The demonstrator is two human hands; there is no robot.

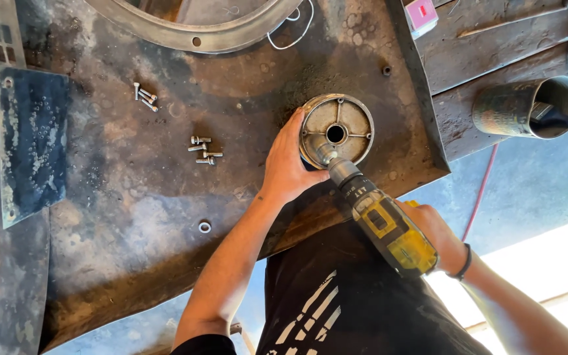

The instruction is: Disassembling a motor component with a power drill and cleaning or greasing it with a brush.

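Drill meets metal disc on a worn tabletop (165, 197).
Left hand (287, 164) grips the round disc (336, 129); right hand (432, 230) clasps the yellow drill (382, 220), 2 bolt clusters (204, 150) nearby.

Rusty stained metal tabletop (165, 217) carrying everything. Round ribbed metal housing (336, 130) sitting near front edge. Two loose bolt clusters lying left of it: upper (144, 96), lower (204, 150). Single washer (204, 227) lying nearer front edge. Large metal ring (195, 33) resting at far side. Dark perforated plate (33, 141) lying at left.
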